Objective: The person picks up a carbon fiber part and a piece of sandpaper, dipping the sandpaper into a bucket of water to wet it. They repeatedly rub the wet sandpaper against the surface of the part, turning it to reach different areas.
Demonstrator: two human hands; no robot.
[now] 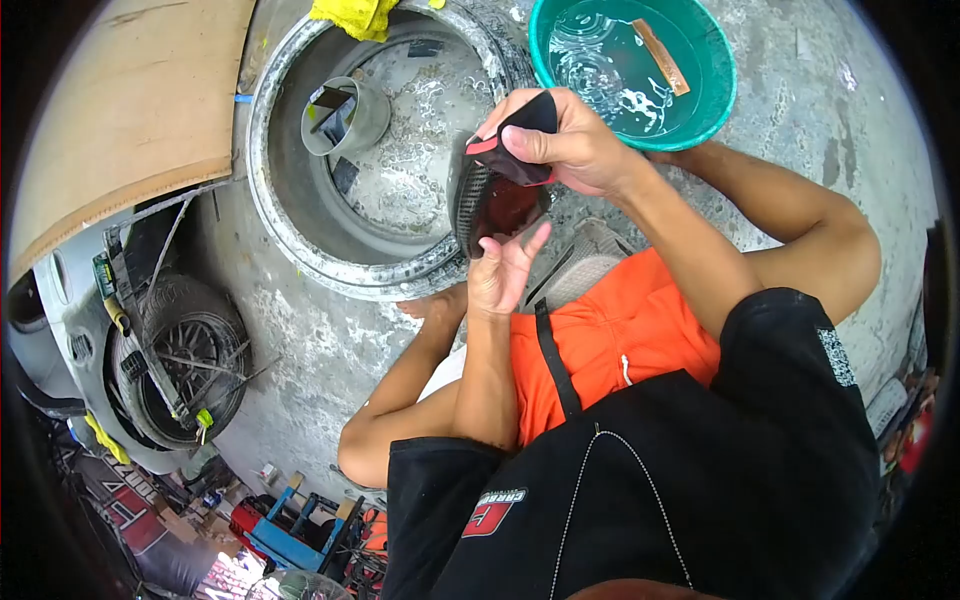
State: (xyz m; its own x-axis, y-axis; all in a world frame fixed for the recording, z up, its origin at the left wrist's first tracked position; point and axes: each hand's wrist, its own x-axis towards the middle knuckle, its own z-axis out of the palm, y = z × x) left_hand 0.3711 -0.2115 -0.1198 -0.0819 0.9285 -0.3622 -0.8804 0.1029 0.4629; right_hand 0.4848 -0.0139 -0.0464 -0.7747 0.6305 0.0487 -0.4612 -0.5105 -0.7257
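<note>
My left hand [505,272] grips the lower end of a dark, curved shell-like part [505,212], its thumb against the edge. The part has a carbon-weave pattern along its left side and a glossy, reddish-brown inner face. Over the upper end, my right hand [575,145] pinches a black sheet [527,125] with a red strip, the thumb pressed flat on top. The sheet overlaps the part's upper end here. Both hands are above my lap, close to the rim of a large round grey tub [270,185].
Inside the tub stands a pale cup [375,118] holding flat pieces. A yellow cloth [355,15] hangs over its far rim. At the upper right, a green basin [725,90] holds water and a wooden stick [660,57]. A wheel [195,360] and a wooden panel [140,95] are at left.
</note>
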